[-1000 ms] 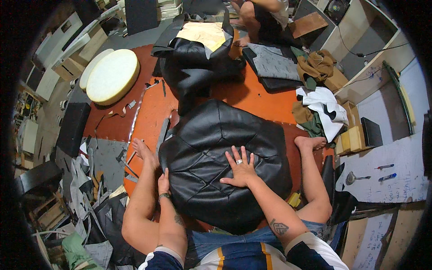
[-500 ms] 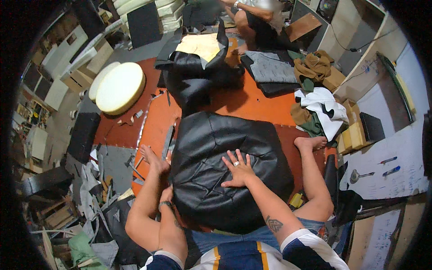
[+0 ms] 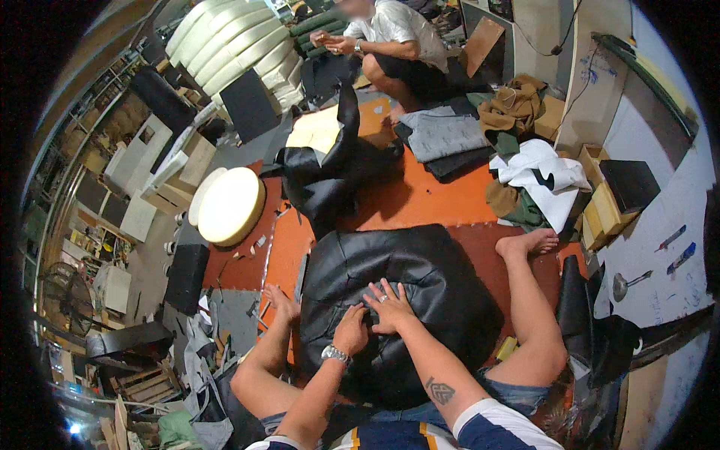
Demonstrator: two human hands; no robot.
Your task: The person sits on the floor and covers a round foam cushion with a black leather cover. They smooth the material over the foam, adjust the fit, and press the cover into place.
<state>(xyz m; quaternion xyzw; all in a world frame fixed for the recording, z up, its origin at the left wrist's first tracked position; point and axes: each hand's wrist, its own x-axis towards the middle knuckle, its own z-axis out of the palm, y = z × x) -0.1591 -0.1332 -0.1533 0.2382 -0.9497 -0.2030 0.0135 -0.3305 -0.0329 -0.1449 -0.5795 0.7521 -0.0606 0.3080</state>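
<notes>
A round, puffy black leather-like cushion cover (image 3: 439, 274) lies between my legs, with creased seams meeting near its middle. My right hand (image 3: 390, 307) rests flat on it with the fingers spread, a ring on one of them. Close beside it, my left hand (image 3: 351, 330) lies on the same cover, its fingers apart from the thumb and a metal watch on the wrist. Both hands press near where the seams meet; neither visibly grips anything. The underside of the cover is hidden.
Beyond the cover stands another black piece (image 3: 341, 180) with yellow foam (image 3: 313, 131) showing. Round foam pads (image 3: 232, 206) lie at left, folded grey fabric (image 3: 442, 135) and white cloth (image 3: 544, 176) at right. A co-worker (image 3: 397, 52) squats at the back. Scraps (image 3: 199, 360) litter the left floor.
My left hand has come from the cover's left edge onto its middle, beside the right hand. My right hand stays spread on the cover. The view has tilted, showing more of the co-worker.
</notes>
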